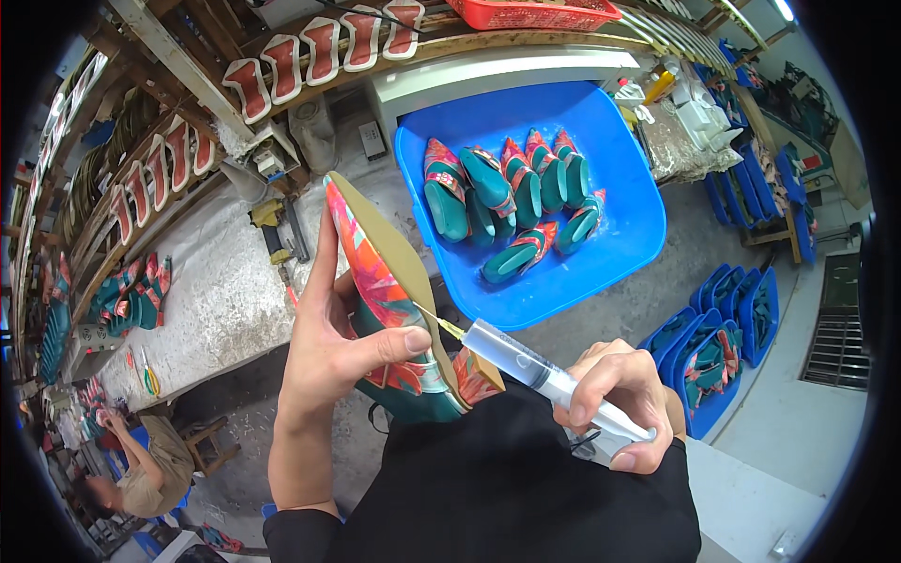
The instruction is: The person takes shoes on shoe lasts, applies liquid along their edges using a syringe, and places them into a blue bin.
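My left hand [324, 347] is closed round a pointed shoe [371, 267] with a red, pink and green floral upper, tilted so its tan sole faces right. A green last fills the shoe. In my right hand [624, 394] is a large clear plastic syringe [514, 357], its plunger partly drawn out and fingers wrapped round the plunger end. The needle tip meets the edge between sole and upper, close to my left thumb. Ahead, a blue plastic tub [652, 220] holds several similar shoes [446, 192] on green lasts.
A worn workbench [211, 305] runs along the left, bearing a yellow-and-black tool [270, 230] and scissors [148, 373]. Racks above carry red-and-white shoe pieces [322, 49]. A red basket [535, 14] stands at the top. Blue bins [694, 352] sit right; another person [155, 464] works lower left.
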A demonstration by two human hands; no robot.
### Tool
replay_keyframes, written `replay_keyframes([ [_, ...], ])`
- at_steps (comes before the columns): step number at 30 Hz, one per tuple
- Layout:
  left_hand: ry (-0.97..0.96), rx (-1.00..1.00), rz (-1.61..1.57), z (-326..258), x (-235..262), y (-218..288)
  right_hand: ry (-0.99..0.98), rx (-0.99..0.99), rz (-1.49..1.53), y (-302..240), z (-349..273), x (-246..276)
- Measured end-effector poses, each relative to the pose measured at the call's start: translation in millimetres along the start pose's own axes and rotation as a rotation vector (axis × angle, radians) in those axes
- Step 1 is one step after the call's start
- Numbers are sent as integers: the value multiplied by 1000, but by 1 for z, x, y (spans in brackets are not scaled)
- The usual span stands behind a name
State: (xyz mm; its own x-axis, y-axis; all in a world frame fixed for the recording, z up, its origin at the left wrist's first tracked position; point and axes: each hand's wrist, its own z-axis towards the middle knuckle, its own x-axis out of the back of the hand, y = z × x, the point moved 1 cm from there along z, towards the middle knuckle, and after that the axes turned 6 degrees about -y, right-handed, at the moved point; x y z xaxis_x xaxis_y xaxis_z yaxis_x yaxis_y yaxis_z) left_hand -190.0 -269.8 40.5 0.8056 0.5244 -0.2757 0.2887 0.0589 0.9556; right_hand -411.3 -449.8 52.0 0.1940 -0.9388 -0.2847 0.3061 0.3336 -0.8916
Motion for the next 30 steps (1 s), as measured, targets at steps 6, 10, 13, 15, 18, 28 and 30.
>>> replay_keyframes([
  [6,18,52,-107,-1,4,-6,10,-3,33,4,-2,-1],
  [10,13,32,-138,-1,6,-8,9,-6,43,6,-3,-3],
  [13,35,38,-227,1,5,-7,11,-14,52,8,-5,-4],
  [15,36,64,-262,2,7,-9,10,-18,57,10,-6,-5],
  [18,43,63,-266,1,9,-12,14,-33,85,12,-7,-6],
  [28,94,97,-283,2,12,-15,20,-59,90,16,-8,-5],
  [30,93,79,-296,3,12,-15,18,-52,97,16,-8,-5],
])
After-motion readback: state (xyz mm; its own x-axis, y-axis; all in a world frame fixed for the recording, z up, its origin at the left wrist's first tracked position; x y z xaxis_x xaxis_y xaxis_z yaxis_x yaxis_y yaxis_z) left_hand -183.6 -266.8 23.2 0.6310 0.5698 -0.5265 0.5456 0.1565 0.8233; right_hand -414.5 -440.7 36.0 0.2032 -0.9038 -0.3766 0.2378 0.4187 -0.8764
